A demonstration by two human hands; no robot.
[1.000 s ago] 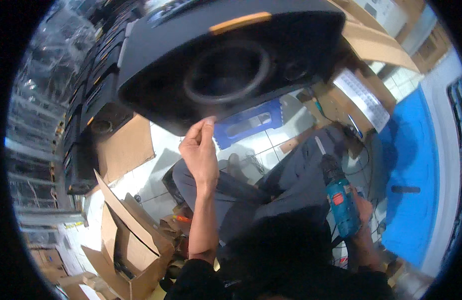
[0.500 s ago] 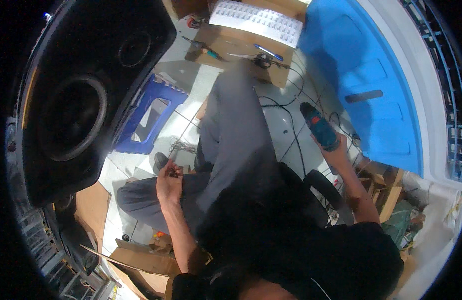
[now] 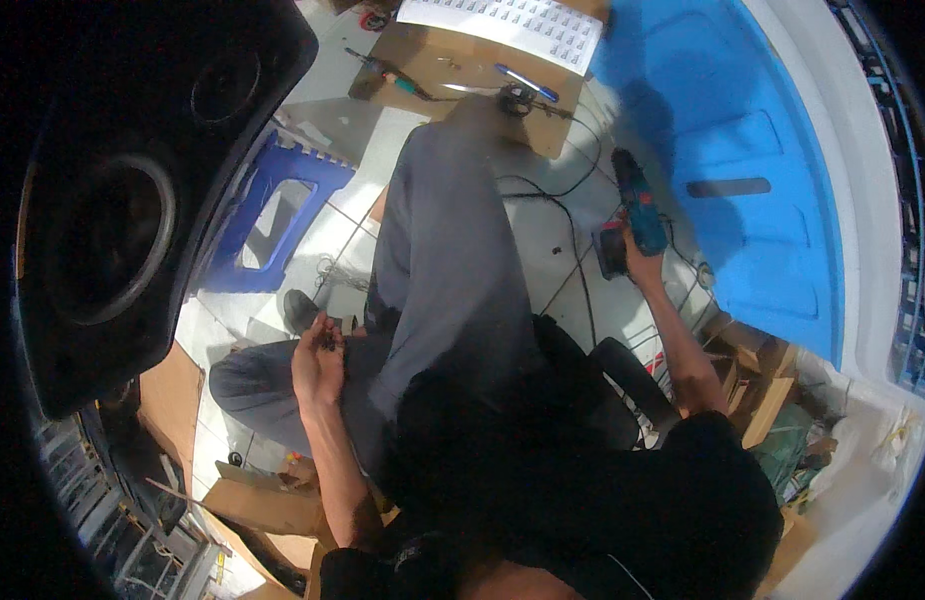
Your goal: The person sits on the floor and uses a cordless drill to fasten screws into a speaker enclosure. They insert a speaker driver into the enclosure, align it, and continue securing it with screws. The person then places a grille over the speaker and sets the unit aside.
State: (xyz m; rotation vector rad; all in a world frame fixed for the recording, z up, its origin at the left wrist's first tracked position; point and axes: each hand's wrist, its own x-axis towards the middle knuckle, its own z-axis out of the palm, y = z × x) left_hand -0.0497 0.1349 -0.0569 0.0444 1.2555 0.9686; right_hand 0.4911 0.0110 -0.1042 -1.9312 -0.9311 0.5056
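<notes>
In my right hand (image 3: 643,266) is a teal and black cordless drill (image 3: 644,220), held over the tiled floor beside the blue plastic panel. Its dark nose points away from me, and the black battery end sticks out to the left of my grip. My left hand (image 3: 318,372) rests palm up by my bent left leg. The fingers curl round several small dark pieces (image 3: 329,341), which look like screws but are too small to be sure of.
A large black speaker cabinet (image 3: 187,180) and a blue-purple step stool (image 3: 252,262) stand at the left. Ahead, a cardboard sheet (image 3: 467,72) bears a printed white sheet, a pen and a soldering iron (image 3: 402,84). Black cable (image 3: 572,225) crosses the floor. The blue panel (image 3: 727,255) fills the right.
My right hand has moved up and left a little, turning the drill so its battery end shows. The left hand keeps its cupped pose. The whole view has shifted slightly.
</notes>
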